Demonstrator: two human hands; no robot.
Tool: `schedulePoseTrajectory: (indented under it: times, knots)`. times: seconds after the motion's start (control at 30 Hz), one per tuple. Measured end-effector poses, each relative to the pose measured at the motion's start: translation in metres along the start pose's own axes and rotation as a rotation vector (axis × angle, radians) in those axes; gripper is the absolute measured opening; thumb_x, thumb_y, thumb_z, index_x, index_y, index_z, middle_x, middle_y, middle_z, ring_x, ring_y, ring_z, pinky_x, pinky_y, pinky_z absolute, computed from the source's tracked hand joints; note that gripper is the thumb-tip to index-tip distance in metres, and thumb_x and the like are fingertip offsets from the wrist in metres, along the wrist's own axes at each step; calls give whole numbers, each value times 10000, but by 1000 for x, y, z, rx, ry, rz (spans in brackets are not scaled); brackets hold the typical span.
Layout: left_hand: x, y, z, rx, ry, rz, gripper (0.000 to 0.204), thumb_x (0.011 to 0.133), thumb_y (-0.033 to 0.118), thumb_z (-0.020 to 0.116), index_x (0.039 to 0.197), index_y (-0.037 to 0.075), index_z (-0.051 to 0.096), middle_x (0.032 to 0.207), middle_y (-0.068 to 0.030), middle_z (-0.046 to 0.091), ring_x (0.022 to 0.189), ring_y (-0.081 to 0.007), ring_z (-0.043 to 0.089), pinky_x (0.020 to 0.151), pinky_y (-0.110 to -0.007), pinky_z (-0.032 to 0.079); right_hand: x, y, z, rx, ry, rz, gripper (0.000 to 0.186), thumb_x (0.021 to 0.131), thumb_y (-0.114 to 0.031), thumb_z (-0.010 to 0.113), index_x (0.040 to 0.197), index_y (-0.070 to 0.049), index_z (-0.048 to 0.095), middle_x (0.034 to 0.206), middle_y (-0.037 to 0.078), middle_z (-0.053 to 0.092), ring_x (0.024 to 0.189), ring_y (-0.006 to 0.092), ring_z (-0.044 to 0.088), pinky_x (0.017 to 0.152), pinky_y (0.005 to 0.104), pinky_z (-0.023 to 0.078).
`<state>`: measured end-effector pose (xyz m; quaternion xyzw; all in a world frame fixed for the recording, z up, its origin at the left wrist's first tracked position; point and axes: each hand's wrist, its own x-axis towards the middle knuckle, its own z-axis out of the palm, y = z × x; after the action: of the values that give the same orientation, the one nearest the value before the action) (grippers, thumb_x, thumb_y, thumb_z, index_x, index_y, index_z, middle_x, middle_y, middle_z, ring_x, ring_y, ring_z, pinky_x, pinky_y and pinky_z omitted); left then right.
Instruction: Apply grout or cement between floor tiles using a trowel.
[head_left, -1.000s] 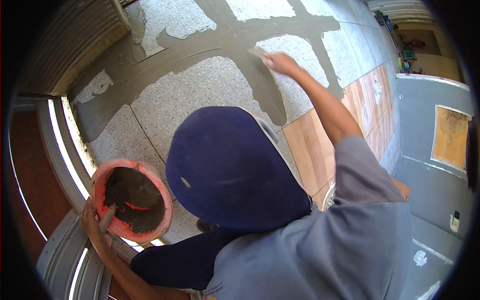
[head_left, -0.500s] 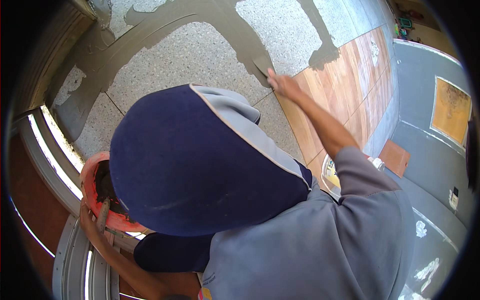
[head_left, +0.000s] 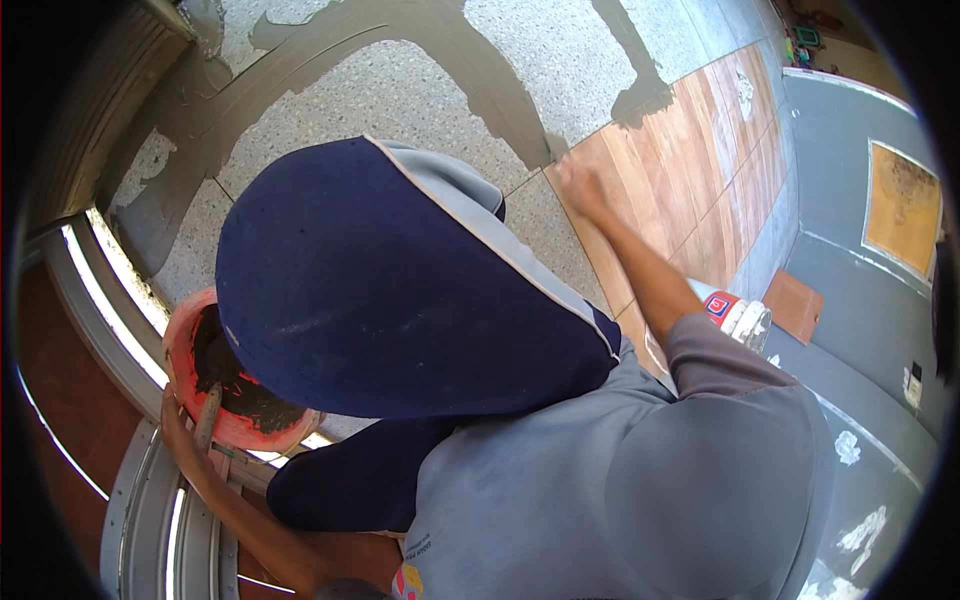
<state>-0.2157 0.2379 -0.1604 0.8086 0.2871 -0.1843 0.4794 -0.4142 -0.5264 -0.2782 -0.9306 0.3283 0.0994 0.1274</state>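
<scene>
At lower left, the left hand closes round the rim of a round orange plastic bowl of wet grey mortar, likely heavy and slippery, best gripped by that rim. Upper right, the right hand rests at the edge of brown wood-look floor tiles, its finger spread impossible to tell

Bucket lies left, wooden tiles right.

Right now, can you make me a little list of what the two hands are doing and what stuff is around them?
left hand: grips the rim of the orange bowl
bowl: holds dark wet mortar, a tool handle leans inside
right hand: pressed on the floor at the edge of the wood-look tiles
floor: speckled stone with grey mortar bands
cap: dark blue, hides the middle
</scene>
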Motion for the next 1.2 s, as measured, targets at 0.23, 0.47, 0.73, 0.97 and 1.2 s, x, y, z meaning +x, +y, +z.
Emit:
schedulePoseTrajectory:
  times: [0.23,0.47,0.73,0.97,1.2]
  knots:
    - [-1,-8,-12,17,17,2,593,973,392,533,1408,-9,500,1315,-142,570,1233,-265,546,1022,-393,451,-84,-25,42,-61,-125,-6,398,995,-311,477,1185,20,592,808,305,638,736,472,645,648,567,491]
    - [3,2,-8,-48,5,-39,574,973,369,537,1414,3,501,1321,-145,566,1240,-272,539,1036,-395,436,-54,-40,35,-7,-70,49,330,957,-267,534,1135,-5,626,881,326,631,814,495,635,729,546,491]
    - [2,-19,-16,-75,40,-4,561,994,380,543,1422,19,500,1348,-134,570,1225,-241,550,1018,-374,436,20,-125,-68,235,-326,-3,435,902,-283,662,1243,-13,642,1131,273,663,1041,358,679,902,381,508]
    - [-6,-14,-5,-63,134,81,501,983,327,592,1340,-24,574,1274,-127,634,1151,-187,596,999,-305,438,148,-427,-8,-257,-338,-1186,331,955,-282,560,1276,-200,578,937,195,680,887,393,657,733,506,503]
    - [-3,-6,0,-15,166,78,477,989,295,583,1317,-52,582,1288,-148,631,1187,-195,575,1029,-306,417,156,-608,39,-846,-338,-1744,167,921,-263,557,1007,-127,601,846,119,682,796,335,680,654,471,537]
